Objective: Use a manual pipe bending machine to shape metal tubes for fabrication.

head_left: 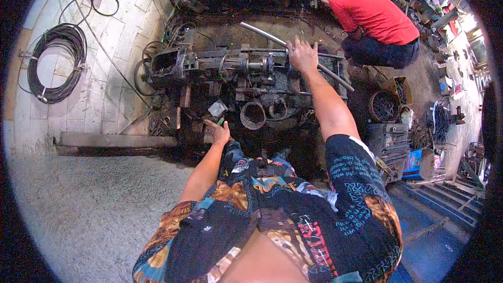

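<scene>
Across the upper middle of the view, a long metal rod (263,33) lies aslant over a dark, greasy machine frame (209,65), its far end to the left and its near end to the right. The person's right hand (302,55) is laid over the rod near its middle, fingers spread wide and pointing away from the body. Lower and to the left, the left hand (219,132) holds a small green item (220,121) between thumb and fingers, near the frame's front side; a pale block (217,108) appears just above, and whether the two are joined cannot be told. Right of the block, a round-mouthed metal part (252,126) faces upward. Upper right, a co-worker in a red shirt (377,14) crouches beyond the frame. Far left, a coil of black cable (79,57) hangs against a pale wall (107,47).
</scene>
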### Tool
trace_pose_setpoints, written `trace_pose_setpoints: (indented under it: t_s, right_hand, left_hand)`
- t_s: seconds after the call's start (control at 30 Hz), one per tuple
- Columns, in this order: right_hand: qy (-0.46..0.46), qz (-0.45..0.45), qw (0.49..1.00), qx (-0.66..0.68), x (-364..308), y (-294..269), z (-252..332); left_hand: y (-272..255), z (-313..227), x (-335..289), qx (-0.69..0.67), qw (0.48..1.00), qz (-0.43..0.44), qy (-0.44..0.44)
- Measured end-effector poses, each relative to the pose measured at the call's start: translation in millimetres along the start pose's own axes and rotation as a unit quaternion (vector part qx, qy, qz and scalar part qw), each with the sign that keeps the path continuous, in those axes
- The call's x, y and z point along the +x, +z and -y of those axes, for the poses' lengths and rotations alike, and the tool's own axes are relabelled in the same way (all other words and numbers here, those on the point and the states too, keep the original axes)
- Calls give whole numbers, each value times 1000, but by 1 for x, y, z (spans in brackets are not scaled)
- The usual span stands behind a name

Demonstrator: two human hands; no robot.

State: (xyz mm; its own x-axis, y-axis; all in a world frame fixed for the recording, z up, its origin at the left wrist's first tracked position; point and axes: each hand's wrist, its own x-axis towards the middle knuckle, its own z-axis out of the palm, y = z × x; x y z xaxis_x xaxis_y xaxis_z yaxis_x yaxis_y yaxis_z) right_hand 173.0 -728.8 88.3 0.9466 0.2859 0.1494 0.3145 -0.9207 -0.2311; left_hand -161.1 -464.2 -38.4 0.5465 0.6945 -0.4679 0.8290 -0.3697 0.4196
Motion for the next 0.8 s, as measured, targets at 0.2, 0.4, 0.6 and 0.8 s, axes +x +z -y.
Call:
trace_pose_setpoints:
  t_s: [0.2, 0.4, 0.6, 0.8]
  right_hand:
    - [-4, -36, 999, 2, 1, 5, 0]
    - [-9, -51, 999, 9, 2, 6, -4]
    - [-6, -23, 1000, -11, 2, 4, -3]
    - [5, 13, 1000, -11, 1, -1, -2]
  left_hand:
    - [13, 12, 12, 12, 999, -26, 24]
    - [20, 20, 20, 12, 998, -46, 43]
    - [15, 13, 14, 8, 999, -31, 27]
    - [13, 12, 10, -7, 999, -40, 36]
